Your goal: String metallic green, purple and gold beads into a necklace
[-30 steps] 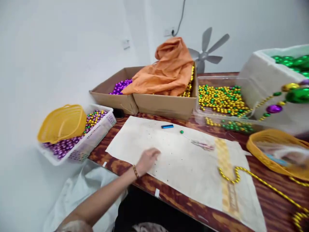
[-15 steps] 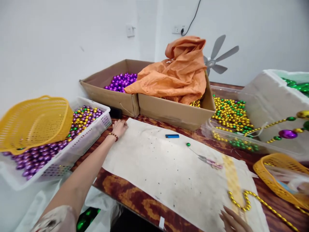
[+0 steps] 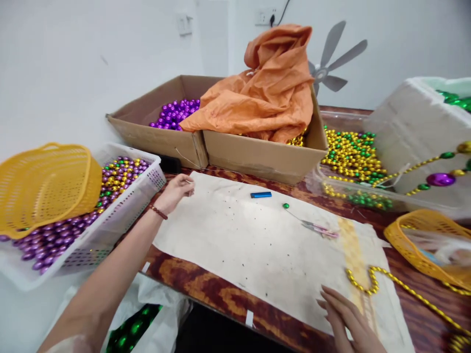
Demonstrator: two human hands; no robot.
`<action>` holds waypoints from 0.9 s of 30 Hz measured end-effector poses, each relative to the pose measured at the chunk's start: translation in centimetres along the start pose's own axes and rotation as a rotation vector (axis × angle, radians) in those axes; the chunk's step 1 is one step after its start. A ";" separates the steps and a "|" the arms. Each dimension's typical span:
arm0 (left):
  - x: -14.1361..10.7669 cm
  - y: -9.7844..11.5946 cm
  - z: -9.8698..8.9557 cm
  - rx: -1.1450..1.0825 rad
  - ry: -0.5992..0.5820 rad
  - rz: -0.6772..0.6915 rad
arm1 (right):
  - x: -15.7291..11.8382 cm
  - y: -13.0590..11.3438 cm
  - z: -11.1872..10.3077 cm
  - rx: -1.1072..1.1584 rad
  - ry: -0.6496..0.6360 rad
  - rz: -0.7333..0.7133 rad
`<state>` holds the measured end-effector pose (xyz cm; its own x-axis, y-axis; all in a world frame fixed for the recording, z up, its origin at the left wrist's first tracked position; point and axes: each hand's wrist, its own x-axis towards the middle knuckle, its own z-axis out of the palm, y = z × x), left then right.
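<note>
My left hand (image 3: 175, 192), with a beaded bracelet (image 3: 158, 212) at its wrist, is over the far left corner of a white cloth (image 3: 206, 235). Its fingers are loosely bent and nothing shows in them. My right hand (image 3: 344, 316) hovers at the near right of the cloth, fingers stretched and empty. Closest to it lies a gold bead string (image 3: 373, 282), running off the cloth to the right. Farther back on the cloth are a blue lighter (image 3: 261, 195), a green bead (image 3: 286, 206) on a thin line, and small scissors (image 3: 319, 229).
Left stands a white basket (image 3: 121, 215) of purple and mixed beads, a yellow basket (image 3: 79, 196) resting on it. Behind are a cardboard box (image 3: 257, 159) with orange fabric (image 3: 272, 93), and a clear bin (image 3: 316, 184) of gold and green beads. Right is another yellow basket (image 3: 401, 235).
My left hand has lifted from the cloth's corner and its fingers have bent. My right hand has come farther into view over the cloth. The camera view has shifted slightly.
</note>
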<state>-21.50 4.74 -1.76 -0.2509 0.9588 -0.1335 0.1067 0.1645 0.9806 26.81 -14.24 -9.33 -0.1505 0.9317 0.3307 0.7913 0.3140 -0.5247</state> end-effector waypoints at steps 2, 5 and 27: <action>-2.9 1.5 3.2 -0.215 -0.216 -0.031 | 0.7 -2.5 0.7 0.128 0.017 0.071; -6.7 3.1 8.1 -0.362 -0.393 -0.098 | 1.4 -5.1 1.7 0.279 -0.023 0.060; -16.3 2.8 23.7 0.597 -0.368 0.913 | 6.0 4.5 -5.0 -0.121 -0.129 0.626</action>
<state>5.69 -4.94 -0.23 0.4401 0.7702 0.4616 0.5671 -0.6370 0.5222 32.42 -8.15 -5.78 0.2971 0.9485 -0.1097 0.8121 -0.3114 -0.4935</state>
